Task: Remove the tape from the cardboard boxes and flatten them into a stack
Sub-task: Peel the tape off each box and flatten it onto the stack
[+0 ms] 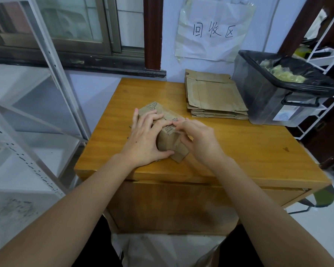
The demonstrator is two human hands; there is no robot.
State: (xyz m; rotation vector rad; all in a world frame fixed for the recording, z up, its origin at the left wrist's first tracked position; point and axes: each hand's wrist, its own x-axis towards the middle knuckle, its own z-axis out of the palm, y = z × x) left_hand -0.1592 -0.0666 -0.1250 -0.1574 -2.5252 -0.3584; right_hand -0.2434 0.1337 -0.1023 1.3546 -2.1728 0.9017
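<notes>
A small brown cardboard box (167, 139) lies on the wooden table (239, 143) near its middle. My left hand (143, 139) grips the box from the left, thumb under its near end and fingers spread over the top. My right hand (198, 137) presses against the box's right side, with its fingertips pinching at the top seam; whether tape is between them is too blurred to tell. A stack of flattened cardboard boxes (214, 95) sits at the table's back, to the right of the box.
A dark plastic bin (274, 101) lined with a black bag holds crumpled tape at the table's back right. A paper sign (214, 29) hangs on the wall. Metal shelving (37, 116) stands left; a white wire rack (326, 54) stands right.
</notes>
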